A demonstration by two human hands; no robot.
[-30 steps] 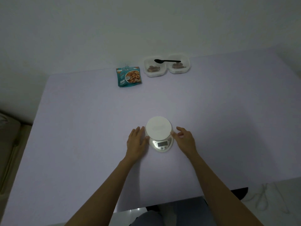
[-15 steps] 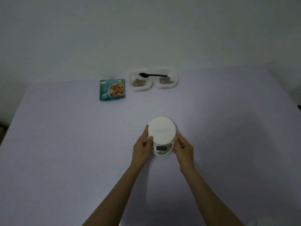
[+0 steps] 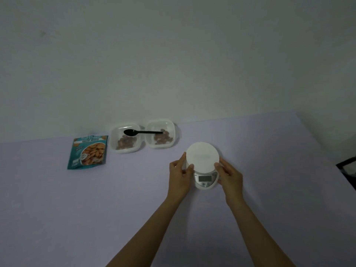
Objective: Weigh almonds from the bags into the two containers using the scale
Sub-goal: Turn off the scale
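A white kitchen scale (image 3: 202, 158) with a round platter and a grey display stands on the lilac table (image 3: 96, 209). My left hand (image 3: 180, 174) grips its left side, thumb on the platter's rim. My right hand (image 3: 229, 175) grips its right side. Two clear containers stand side by side by the far wall, the left one (image 3: 126, 139) and the right one (image 3: 161, 134), each with some almonds inside. A black spoon (image 3: 141, 132) lies across both. A teal almond bag (image 3: 88, 152) lies flat to their left.
A pale wall rises directly behind the table's far edge. The table's right edge runs diagonally at the right, with a dark object (image 3: 347, 166) beyond it.
Both hands closed in from beside the scale and took hold of its sides. The scale has moved farther away, toward the containers, and the view has tilted up and left.
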